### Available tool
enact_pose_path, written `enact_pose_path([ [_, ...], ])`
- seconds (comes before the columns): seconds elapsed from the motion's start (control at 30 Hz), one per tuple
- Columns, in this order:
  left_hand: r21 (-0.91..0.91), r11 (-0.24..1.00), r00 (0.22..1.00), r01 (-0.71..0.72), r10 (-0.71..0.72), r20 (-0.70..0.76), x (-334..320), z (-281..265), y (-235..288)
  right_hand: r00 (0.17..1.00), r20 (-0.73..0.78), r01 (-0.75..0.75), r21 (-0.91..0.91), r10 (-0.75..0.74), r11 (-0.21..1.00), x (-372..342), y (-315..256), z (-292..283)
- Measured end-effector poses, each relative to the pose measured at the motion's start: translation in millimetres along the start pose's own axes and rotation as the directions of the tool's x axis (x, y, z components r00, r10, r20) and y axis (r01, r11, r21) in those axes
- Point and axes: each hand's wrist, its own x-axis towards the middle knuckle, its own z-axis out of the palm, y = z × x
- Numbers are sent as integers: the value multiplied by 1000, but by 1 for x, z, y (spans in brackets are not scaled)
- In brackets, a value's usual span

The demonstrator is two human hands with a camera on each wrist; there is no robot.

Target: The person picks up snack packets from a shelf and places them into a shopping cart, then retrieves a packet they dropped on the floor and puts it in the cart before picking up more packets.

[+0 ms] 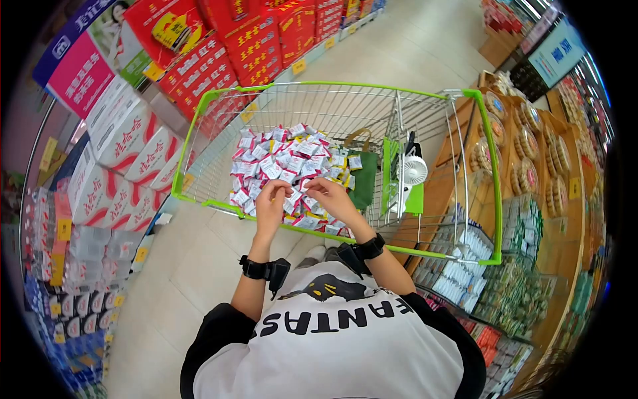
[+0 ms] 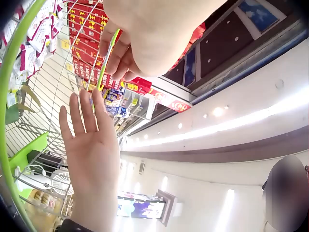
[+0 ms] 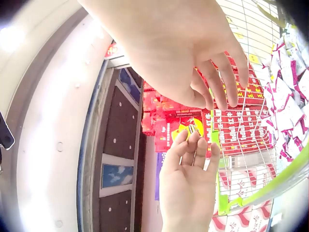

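Right hand (image 1: 330, 199) fingers extending, empty; left hand (image 1: 270, 201) fingers bending loosely, gripping nothing visible. Packets (image 1: 290, 160) looking light, soft, slippery; edges suiting pinching.

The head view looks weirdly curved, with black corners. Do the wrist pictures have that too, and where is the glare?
Head view: wide-angle bending bows the green cart rim. Left wrist view: curved too, dark corners, ceiling lights washed white, a blurred patch lower right. Right wrist view: similarly bent, strongest glare along the left.
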Motion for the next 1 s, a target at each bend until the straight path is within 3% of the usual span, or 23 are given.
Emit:
enact_pose_path([
  [0.23,-18,1000,982,-25,28,188,11,30,19,998,-65,-15,45,18,999,-37,-23,-16],
  [0.37,-35,998,934,-57,66,352,13,54,16,991,-133,-11,59,18,998,-61,-12,-20],
  [0.43,-22,998,897,-53,57,438,10,66,14,985,-134,-101,65,109,993,-74,-3,-21],
  [0.47,-13,998,881,-54,54,469,8,71,14,983,-184,-20,21,23,1000,-79,-2,-21],
  [0.5,-18,999,869,-52,54,491,6,76,14,978,-208,-26,21,30,999,-86,-2,-22],
  [0.57,-32,998,828,-61,68,556,0,84,18,969,-209,-118,74,131,990,-99,-8,-26],
  [0.7,-153,985,787,79,32,616,-11,96,32,956,-258,-132,49,140,990,-115,-5,-31],
  [0.97,-174,982,741,75,62,669,-29,111,55,954,-291,-101,-94,70,990,-139,-2,-34],
  [1.0,-159,984,742,74,53,669,-34,115,53,957,-232,-201,-114,171,973,-147,-9,-39],
])
